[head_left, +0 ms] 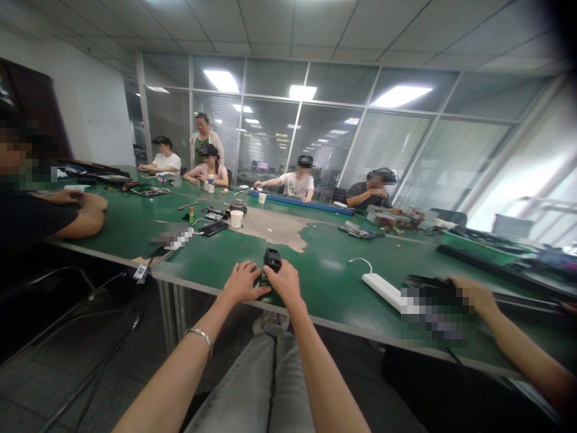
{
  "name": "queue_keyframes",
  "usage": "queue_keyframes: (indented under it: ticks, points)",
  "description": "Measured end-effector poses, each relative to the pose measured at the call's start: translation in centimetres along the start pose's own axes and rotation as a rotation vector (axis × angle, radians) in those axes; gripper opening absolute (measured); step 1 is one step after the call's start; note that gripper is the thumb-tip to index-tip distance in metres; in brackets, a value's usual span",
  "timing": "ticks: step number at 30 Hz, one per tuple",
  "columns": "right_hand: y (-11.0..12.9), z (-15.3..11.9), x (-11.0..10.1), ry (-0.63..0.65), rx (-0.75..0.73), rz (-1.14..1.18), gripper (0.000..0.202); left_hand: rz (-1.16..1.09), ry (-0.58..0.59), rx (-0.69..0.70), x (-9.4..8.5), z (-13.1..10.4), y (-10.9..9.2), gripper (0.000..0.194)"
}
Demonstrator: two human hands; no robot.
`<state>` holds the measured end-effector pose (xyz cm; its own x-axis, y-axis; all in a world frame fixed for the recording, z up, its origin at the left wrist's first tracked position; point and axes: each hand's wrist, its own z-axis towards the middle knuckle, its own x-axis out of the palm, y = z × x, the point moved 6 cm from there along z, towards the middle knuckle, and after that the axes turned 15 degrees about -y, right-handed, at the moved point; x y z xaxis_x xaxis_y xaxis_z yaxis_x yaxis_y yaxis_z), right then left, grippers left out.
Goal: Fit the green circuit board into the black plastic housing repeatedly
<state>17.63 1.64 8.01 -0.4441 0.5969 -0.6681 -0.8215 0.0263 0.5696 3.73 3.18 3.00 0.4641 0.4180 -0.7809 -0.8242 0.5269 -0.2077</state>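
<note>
A small black boxy device (272,258) with recesses in its face stands at the table's near edge between my hands. My right hand (285,282) grips it along its right side, with the thumb across its lower front. My left hand (246,281) is closed in at its lower left, thumb stretched towards the base and fingers bent around that side. A small greenish part shows low between the hands, too small to name. The device's underside is hidden by my fingers.
On the green table (329,288) are a paper cup (236,219), a black phone (213,228), a grey-brown worn patch (279,227) and a white power strip (383,290). A co-worker's hand (478,297) is at the right. Several people sit around the table.
</note>
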Motion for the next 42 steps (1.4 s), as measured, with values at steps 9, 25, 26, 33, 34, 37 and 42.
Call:
queue_keyframes:
  ticks: [9, 25, 26, 33, 34, 37, 42]
  points:
    - [0.8, -1.0, 0.6, 0.149, -0.017, -0.140, 0.038, -0.027, -0.001, -0.052, 0.4, 0.2, 0.4, 0.107]
    - [-0.3, -2.7, 0.3, -0.109, 0.033, 0.145, 0.039, -0.068, -0.034, -0.060, 0.2, 0.2, 0.5, 0.106]
    - [-0.4, -2.5, -0.2, -0.141, 0.033, 0.198, 0.039, -0.065, -0.033, -0.055, 0.2, 0.2, 0.4, 0.107]
    - [-3.9, -1.6, -3.9, -0.306, 0.112, 0.188, 0.050, -0.038, -0.016, -0.032, 0.0, 0.3, 0.1, 0.102]
    - [-4.6, -1.8, -4.1, -0.307, 0.114, 0.129, 0.052, -0.031, -0.008, -0.032, 0.0, 0.3, 0.1, 0.099]
    - [-6.7, -2.6, -3.9, -0.280, 0.092, -0.040, 0.054, -0.014, 0.017, -0.035, 0.1, 0.3, 0.1, 0.093]
    - [-8.0, -4.2, -2.5, -0.222, 0.027, -0.206, 0.072, -0.009, 0.017, -0.033, 0.0, 0.3, 0.0, 0.092]
